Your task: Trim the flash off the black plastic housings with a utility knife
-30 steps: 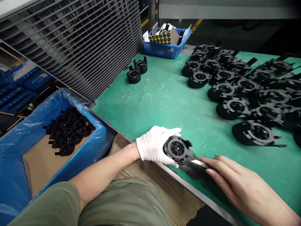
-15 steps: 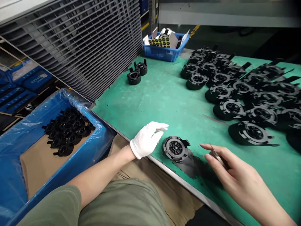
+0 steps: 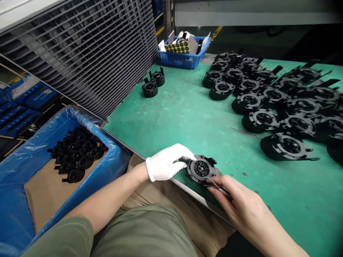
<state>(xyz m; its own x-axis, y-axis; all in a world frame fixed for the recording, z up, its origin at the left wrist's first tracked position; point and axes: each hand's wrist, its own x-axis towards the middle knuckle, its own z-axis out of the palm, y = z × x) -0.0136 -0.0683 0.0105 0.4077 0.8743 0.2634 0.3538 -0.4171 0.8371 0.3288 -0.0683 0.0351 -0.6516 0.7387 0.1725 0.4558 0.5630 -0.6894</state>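
Note:
A round black plastic part (image 3: 200, 169) with a ribbed centre and a tab at its edge lies near the front edge of the green table. My left hand (image 3: 167, 162), in a white glove, has its thumb and fingers on the left rim of this part. My right hand (image 3: 242, 200) is bare and closed around a slim, pointed metal tool (image 3: 222, 188). The tool's tip meets the part's lower right rim. Fingers partly cover the tool, so its exact kind does not show.
Many similar black parts (image 3: 264, 119) stand in rows on the right of the green table (image 3: 171, 117). Two more (image 3: 150, 88) stand near the grey slatted rack (image 3: 107, 46). A blue basket (image 3: 179, 60) is behind; a plastic-lined blue bin (image 3: 107, 157) with black parts is left.
My left hand has moved right onto the part's rim. My right hand has come left and brought the tool's tip to the part.

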